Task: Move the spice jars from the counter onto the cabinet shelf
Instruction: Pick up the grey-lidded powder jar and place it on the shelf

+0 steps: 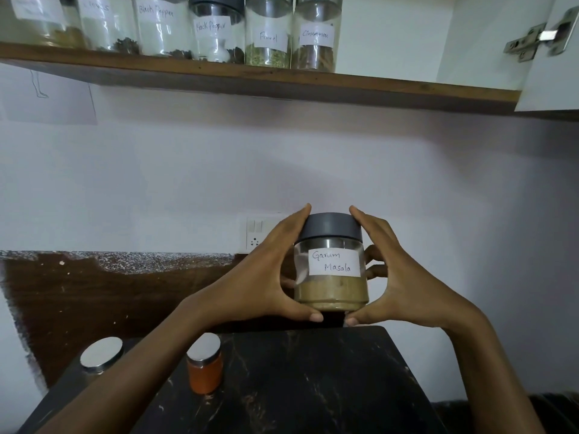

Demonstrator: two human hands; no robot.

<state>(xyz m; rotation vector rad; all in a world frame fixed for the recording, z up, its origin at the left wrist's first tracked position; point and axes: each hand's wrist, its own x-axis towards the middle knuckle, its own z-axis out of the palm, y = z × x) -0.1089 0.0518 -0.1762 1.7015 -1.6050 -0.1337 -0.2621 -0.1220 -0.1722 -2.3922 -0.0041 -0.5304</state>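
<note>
Both my hands, left (266, 277) and right (398, 277), clasp a round glass jar (332, 277): grey lid, tan powder, handwritten "Garam Masala" label.

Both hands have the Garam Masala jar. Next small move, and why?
Probably raise the dark-lidded glass Garam Masala jar toward the bare stretch of the wooden shelf right of the Cinnamon-labelled glass jar: left hand and right hand grip it, yet it sits well below the shelf.

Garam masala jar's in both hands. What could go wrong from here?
Left hand and right hand: grip on smooth glass; the Garam Masala jar may slip.
The shelf is packed up to the Cinnamon jar; placing beside it might knock it.
The left forearm crosses near the orange jar.
</note>
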